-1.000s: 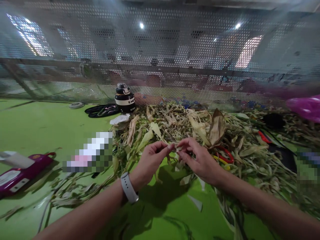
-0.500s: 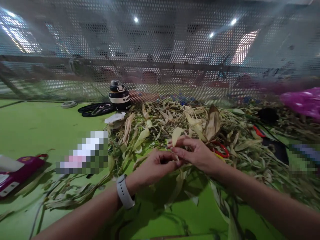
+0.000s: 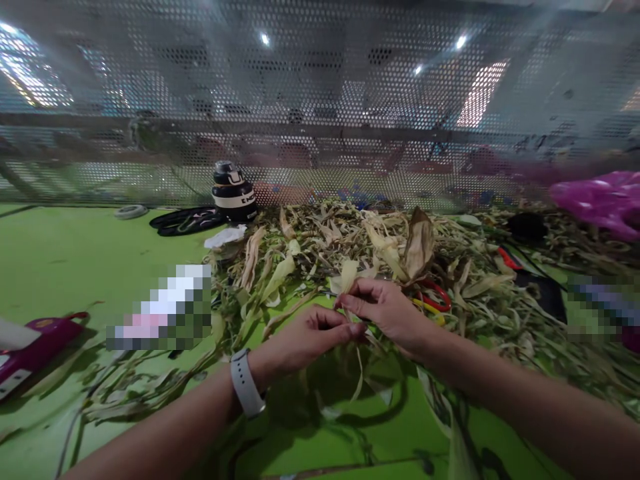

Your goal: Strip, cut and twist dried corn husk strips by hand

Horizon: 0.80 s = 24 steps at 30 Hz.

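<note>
A pale corn husk (image 3: 346, 275) stands up from between my two hands, and thin strips of it hang below the fingers. My right hand (image 3: 393, 313) pinches the husk from the right with thumb and fingertips. From the left, my left hand (image 3: 305, 337), with a white band on the wrist, has its thumb and fingers closed on the husk's lower part, almost touching the right fingers. Just beyond lies a heap of dry corn husks (image 3: 325, 233). Scissors (image 3: 436, 295) with red and yellow handles lie partly under my right hand.
Along the back of the green table (image 3: 110, 253) runs a perforated metal screen (image 3: 320, 100). A black bottle (image 3: 234, 200) stands before it. At the left is a purple power strip (image 3: 40, 343); at the right, a magenta plastic bag (image 3: 597, 200).
My right fingers have closed more tightly round the husk, and its upper end has turned more upright. Both hands stay close together. The view has shifted slightly.
</note>
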Motion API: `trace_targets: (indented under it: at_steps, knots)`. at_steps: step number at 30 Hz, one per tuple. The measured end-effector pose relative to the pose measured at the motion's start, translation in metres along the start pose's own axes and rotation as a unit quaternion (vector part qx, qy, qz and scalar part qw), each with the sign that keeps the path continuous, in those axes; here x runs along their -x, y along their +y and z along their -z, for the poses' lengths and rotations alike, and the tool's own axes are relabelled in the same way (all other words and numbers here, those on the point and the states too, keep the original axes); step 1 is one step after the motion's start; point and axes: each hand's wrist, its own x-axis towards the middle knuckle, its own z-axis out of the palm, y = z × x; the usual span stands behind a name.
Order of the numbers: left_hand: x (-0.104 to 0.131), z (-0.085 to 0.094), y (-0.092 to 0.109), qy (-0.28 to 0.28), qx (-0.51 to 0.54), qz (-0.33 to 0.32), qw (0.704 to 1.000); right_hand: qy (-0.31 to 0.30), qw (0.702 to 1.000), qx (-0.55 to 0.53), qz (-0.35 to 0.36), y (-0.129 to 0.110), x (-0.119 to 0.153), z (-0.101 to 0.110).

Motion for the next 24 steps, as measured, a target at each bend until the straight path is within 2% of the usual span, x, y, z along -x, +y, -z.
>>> trace_targets:
  at_steps: [3,6,10,13,19,24]
  knots:
    - [-0.003,0.005,-0.004,0.046,0.044,0.008,0.998,-0.017,0.999,0.033,0.001,-0.004,-0.004,0.008]
    - [-0.006,0.012,-0.006,0.098,0.107,-0.001,0.989,-0.059,0.993,0.102,-0.020,-0.012,-0.006,0.019]
    - [-0.009,0.018,-0.006,0.153,0.151,-0.016,0.976,-0.119,0.970,0.213,0.018,-0.016,-0.007,0.030]
    - [-0.009,0.019,-0.005,0.134,0.132,-0.018,0.982,-0.129,0.968,0.213,0.032,-0.014,-0.009,0.032]
    - [-0.006,0.019,-0.002,0.078,0.098,-0.010,0.992,-0.071,0.980,0.185,-0.002,-0.014,-0.011,0.030]
    - [-0.007,0.019,-0.001,0.092,0.105,-0.008,0.990,-0.074,0.978,0.193,-0.008,-0.012,-0.013,0.034]
